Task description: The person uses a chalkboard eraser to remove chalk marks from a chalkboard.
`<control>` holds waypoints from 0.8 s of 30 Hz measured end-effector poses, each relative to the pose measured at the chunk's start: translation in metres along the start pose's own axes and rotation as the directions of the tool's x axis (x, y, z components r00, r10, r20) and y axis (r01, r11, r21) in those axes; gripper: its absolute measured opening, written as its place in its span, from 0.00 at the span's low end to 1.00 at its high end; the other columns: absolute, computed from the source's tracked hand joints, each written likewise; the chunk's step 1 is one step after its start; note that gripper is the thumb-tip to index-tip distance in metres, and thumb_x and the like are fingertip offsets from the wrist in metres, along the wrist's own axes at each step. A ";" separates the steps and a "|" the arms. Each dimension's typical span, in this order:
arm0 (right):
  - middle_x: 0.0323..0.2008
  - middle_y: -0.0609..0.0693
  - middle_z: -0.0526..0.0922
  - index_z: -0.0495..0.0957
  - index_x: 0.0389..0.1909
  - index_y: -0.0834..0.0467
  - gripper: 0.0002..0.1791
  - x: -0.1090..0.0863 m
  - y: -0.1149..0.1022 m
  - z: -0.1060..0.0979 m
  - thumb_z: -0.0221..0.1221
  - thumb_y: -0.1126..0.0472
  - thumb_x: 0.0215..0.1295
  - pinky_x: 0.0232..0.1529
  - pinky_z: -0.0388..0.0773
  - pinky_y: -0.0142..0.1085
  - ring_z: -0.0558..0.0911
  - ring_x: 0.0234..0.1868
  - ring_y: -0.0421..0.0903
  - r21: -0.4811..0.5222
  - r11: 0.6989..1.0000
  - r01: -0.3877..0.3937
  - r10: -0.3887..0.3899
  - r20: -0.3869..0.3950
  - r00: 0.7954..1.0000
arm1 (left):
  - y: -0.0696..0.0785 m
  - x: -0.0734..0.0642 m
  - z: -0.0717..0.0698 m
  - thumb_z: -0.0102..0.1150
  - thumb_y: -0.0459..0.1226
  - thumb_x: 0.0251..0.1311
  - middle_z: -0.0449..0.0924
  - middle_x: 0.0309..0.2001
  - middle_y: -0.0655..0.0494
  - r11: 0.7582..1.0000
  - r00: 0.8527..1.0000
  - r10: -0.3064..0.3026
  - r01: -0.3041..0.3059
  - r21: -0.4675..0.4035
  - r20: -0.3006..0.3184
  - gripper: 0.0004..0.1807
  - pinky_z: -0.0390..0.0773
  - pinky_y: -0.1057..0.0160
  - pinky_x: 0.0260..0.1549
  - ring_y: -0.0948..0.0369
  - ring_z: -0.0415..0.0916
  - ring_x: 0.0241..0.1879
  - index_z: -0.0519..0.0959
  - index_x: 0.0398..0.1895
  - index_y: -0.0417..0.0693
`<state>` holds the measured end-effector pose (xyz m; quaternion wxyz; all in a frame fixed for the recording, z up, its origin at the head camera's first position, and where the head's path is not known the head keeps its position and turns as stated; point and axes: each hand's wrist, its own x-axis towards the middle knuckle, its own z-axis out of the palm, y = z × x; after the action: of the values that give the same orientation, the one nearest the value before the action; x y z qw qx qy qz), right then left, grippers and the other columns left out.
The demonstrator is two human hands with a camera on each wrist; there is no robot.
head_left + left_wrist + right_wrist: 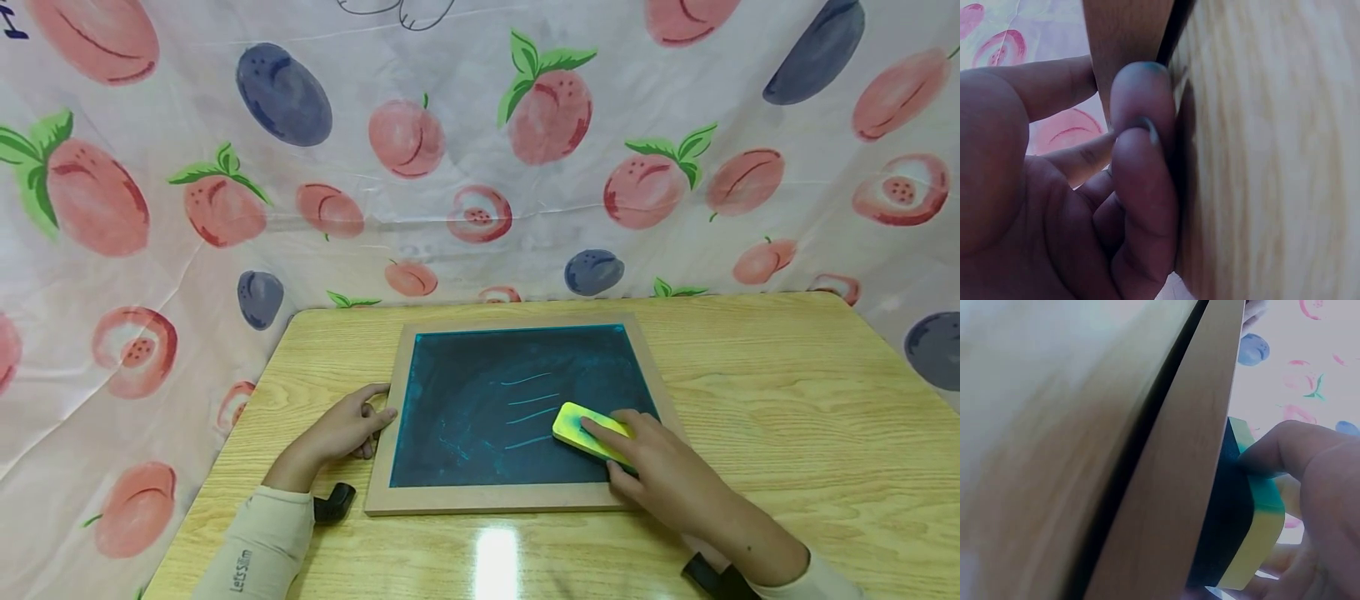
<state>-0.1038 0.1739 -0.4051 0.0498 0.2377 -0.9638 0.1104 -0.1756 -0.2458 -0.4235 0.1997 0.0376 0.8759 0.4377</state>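
Observation:
A chalkboard (465, 358) with a pale wooden frame lies on the table, several thin chalk lines and smudges on its dark surface. My left hand (348, 425) holds the left side of the frame. In the left wrist view its curled fingers (1141, 181) meet the frame's edge (1125, 37), low against the table. My right hand (663, 471) grips a yellow eraser (592, 429) with a dark underside, resting on the board's right part beside the chalk lines. The right wrist view shows the thumb against the eraser's green-stained side (1263, 494).
The wood-grain table (795, 400) extends beyond the board on both sides. Behind it hangs a white cloth (442, 67) printed with peaches and dark blue fruit. A black device (335, 504) sits at my left wrist, another (712, 575) at my right.

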 end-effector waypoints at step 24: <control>0.44 0.53 0.72 0.66 0.64 0.39 0.32 0.003 -0.004 -0.001 0.58 0.56 0.56 0.33 0.71 0.34 0.69 0.37 0.43 -0.034 0.999 -0.024 0.025 0.008 1.000 | 0.001 -0.002 -0.001 0.49 0.48 0.66 0.65 0.16 0.54 0.999 1.000 -0.009 0.010 -0.032 0.018 0.29 0.68 0.63 0.15 0.60 0.63 0.11 0.56 0.68 0.59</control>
<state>-0.1041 0.1696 -0.4031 0.0484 0.2254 -0.9686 0.0935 -0.1742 -0.2465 -0.4215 0.2103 0.0343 0.8672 0.4502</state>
